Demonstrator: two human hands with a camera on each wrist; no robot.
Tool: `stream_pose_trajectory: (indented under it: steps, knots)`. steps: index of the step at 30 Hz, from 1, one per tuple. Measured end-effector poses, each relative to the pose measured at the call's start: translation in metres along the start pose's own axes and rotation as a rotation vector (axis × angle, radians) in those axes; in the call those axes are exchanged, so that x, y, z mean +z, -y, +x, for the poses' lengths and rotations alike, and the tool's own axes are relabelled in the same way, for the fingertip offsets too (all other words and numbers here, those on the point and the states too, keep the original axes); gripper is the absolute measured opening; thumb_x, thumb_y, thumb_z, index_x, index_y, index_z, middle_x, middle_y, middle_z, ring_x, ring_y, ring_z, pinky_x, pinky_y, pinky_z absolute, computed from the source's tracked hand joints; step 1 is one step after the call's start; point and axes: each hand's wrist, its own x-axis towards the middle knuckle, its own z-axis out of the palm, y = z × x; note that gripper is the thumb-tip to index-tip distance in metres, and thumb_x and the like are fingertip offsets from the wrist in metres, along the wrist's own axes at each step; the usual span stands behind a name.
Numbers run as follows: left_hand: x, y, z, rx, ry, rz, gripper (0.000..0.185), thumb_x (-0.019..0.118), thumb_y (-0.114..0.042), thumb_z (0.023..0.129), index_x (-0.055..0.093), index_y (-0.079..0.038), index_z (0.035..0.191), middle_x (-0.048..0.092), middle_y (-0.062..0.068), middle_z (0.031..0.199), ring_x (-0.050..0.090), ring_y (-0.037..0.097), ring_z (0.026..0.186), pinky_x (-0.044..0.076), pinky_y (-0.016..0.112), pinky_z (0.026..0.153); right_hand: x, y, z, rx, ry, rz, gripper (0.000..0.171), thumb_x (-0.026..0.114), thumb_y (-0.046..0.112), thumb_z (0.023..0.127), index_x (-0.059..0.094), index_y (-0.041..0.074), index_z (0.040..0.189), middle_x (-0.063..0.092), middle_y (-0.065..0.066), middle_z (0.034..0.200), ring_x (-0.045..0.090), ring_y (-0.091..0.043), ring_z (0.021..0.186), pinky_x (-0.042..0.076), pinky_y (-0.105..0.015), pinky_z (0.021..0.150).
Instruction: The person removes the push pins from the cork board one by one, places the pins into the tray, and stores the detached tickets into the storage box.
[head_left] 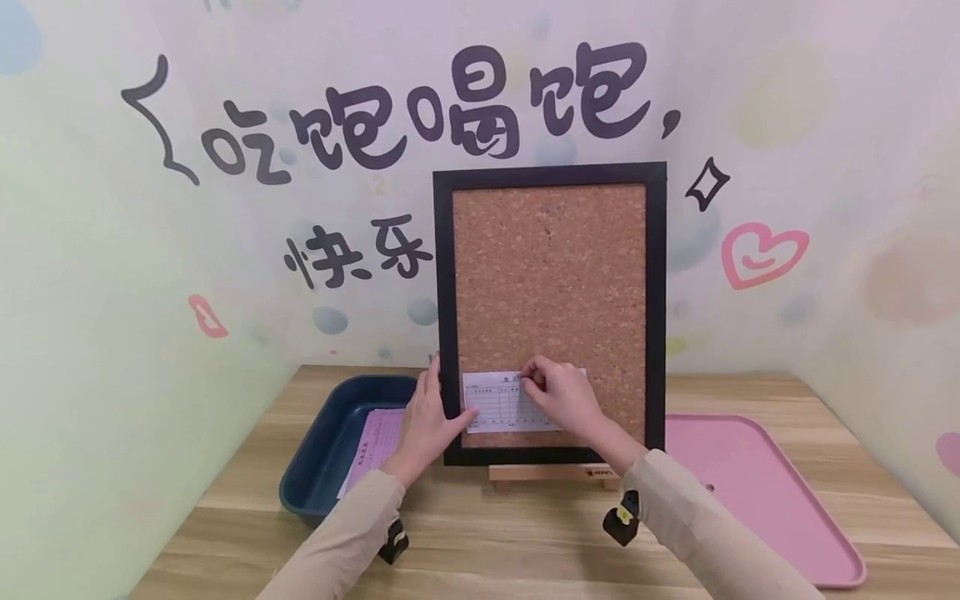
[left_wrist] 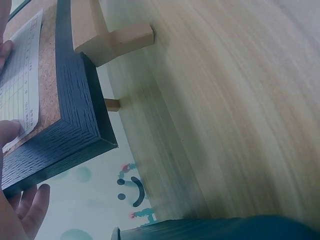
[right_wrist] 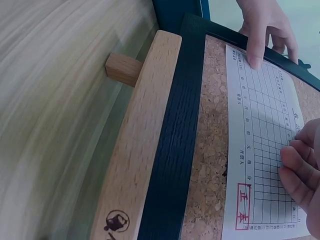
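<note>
A cork board (head_left: 551,275) in a black frame (head_left: 444,333) stands on a small wooden easel (head_left: 551,473). A white printed paper slip (head_left: 498,404) lies flat on the cork near the bottom. My left hand (head_left: 435,408) grips the frame's left edge, with its thumb (left_wrist: 7,132) pressing the slip (left_wrist: 20,75) at its lower left corner and its fingers behind the frame. My right hand (head_left: 558,392) has its fingertips (head_left: 531,379) bunched in a pinch at the slip's top edge. Whatever small thing may sit between them is hidden. The right wrist view shows both hands on the slip (right_wrist: 265,150).
A dark blue tray (head_left: 330,433) with a pink printed sheet (head_left: 375,446) in it sits left of the board. A flat pink tray (head_left: 750,483) lies to the right. All stand on a wooden table (head_left: 525,542) in a corner between painted walls.
</note>
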Motion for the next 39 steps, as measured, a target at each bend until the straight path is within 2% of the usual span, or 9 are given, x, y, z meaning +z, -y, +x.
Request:
stream_pose_trajectory:
  steps: [5, 15, 28, 34, 39]
  knots:
    - [-0.0014, -0.0005, -0.0003, 0.001, 0.005, 0.002, 0.094, 0.076, -0.030, 0.073, 0.019, -0.001, 0.141, 0.046, 0.019, 0.119, 0.057, 0.029, 0.093, 0.047, 0.042, 0.083, 0.0000, -0.0007, 0.0000, -0.024, 0.003, -0.033, 0.006, 0.066, 0.010, 0.081, 0.063, 0.006, 0.082, 0.050, 0.006, 0.059, 0.040, -0.005, 0.049, 0.033, -0.019, 0.045]
    - [-0.0009, -0.0010, -0.0003, -0.003, -0.004, 0.000, 0.094, 0.076, -0.030, 0.072, 0.019, -0.003, 0.141, 0.046, 0.019, 0.120, 0.057, 0.030, 0.095, 0.047, 0.042, 0.083, 0.0045, -0.0021, -0.0027, -0.060, -0.055, -0.025, 0.003, 0.063, 0.008, 0.083, 0.062, 0.006, 0.081, 0.050, 0.005, 0.059, 0.039, -0.004, 0.048, 0.032, -0.018, 0.043]
    - [0.0002, -0.0001, -0.0006, -0.019, 0.006, -0.009, 0.094, 0.076, -0.031, 0.073, 0.019, -0.003, 0.142, 0.045, 0.019, 0.125, 0.056, 0.030, 0.100, 0.046, 0.043, 0.086, 0.0008, -0.0052, -0.0023, -0.041, 0.072, 0.074, 0.005, 0.062, 0.013, 0.086, 0.062, 0.008, 0.084, 0.052, 0.007, 0.063, 0.042, -0.005, 0.053, 0.035, -0.019, 0.047]
    - [-0.0003, 0.0001, -0.0004, 0.007, -0.008, -0.001, 0.094, 0.077, -0.030, 0.072, 0.020, -0.001, 0.141, 0.046, 0.018, 0.121, 0.055, 0.029, 0.098, 0.046, 0.042, 0.086, 0.0004, -0.0077, -0.0029, -0.052, 0.086, 0.107, 0.004, 0.062, 0.013, 0.086, 0.061, 0.009, 0.084, 0.051, 0.007, 0.063, 0.040, -0.005, 0.053, 0.034, -0.020, 0.046]
    - [-0.0014, 0.0002, 0.0011, 0.026, -0.038, 0.005, 0.091, 0.078, -0.029, 0.069, 0.026, 0.000, 0.138, 0.047, 0.017, 0.117, 0.054, 0.027, 0.096, 0.047, 0.041, 0.083, 0.0000, -0.0092, -0.0045, -0.041, 0.096, 0.139, 0.004, 0.060, 0.013, 0.087, 0.060, 0.009, 0.085, 0.052, 0.006, 0.064, 0.040, -0.005, 0.053, 0.033, -0.020, 0.047]
